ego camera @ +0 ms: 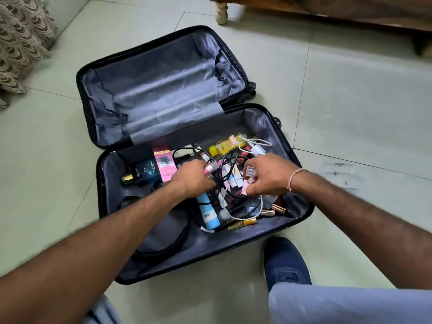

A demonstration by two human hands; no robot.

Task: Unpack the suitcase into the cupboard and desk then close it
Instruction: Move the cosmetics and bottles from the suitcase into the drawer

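A black hard-shell suitcase lies open on the floor, its grey-lined lid flat and bare. The near half holds a jumble of cosmetics, tubes and cables. My left hand is closed on a small pink-capped tube amid the black cable. My right hand grips small items, among them a clear plastic cap and a pink packet. A light blue bottle, a yellow bottle, a blue perfume box, a pink box and a white cable lie in the case.
A dark pouch lies in the near left of the case. My blue shoe stands by the case's front edge. A wooden furniture leg is at the back, patterned fabric far left, clear packets on the tiles to the right.
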